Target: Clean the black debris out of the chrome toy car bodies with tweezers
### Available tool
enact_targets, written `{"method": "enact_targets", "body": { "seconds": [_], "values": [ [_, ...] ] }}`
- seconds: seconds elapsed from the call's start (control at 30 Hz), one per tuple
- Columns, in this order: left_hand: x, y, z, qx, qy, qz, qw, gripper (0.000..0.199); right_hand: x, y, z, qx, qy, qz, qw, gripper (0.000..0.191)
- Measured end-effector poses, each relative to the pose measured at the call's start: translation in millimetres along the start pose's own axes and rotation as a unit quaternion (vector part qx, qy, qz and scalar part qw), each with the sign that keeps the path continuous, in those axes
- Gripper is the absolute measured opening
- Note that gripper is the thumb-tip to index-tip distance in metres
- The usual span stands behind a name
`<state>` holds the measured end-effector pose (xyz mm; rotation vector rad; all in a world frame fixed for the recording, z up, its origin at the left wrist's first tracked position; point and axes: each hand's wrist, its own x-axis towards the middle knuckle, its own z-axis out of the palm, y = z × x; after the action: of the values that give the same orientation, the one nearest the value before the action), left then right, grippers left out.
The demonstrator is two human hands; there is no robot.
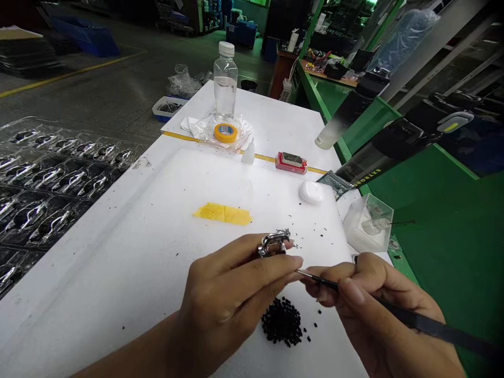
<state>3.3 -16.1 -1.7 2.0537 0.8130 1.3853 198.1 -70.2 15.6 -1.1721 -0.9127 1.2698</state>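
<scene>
Metal part point(271, 245), shiny, sits gripped among the fingers of the left hand point(232, 289); the right hand point(378, 294) pinches black tweezers point(417, 319), tip at the left fingertips.

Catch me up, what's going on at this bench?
A person's left hand holds a small shiny metal part. The right hand grips a thin dark tool, its tip at the left fingertips; whether it holds anything is too small to tell. A pile of small black pieces lies on the white work surface, with a yellow tape strip farther off.
</scene>
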Motion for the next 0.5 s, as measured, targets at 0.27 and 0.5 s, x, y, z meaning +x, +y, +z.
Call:
{"method": "enact_targets", "body": {
  "seconds": [0.27,0.5],
  "values": [
    [1.9,0.4,0.5,-0.018,0.016,0.017,1.000,0.017,3.1,-5.1,4.1,0.013,-0.010,0.011,1.000,0.014],
    [2.3,1.5,0.3,-0.029,0.018,0.004,0.999,0.015,2.5,-3.7,4.0,-0.034,0.003,-0.013,0.999,0.011]
  ]
}}
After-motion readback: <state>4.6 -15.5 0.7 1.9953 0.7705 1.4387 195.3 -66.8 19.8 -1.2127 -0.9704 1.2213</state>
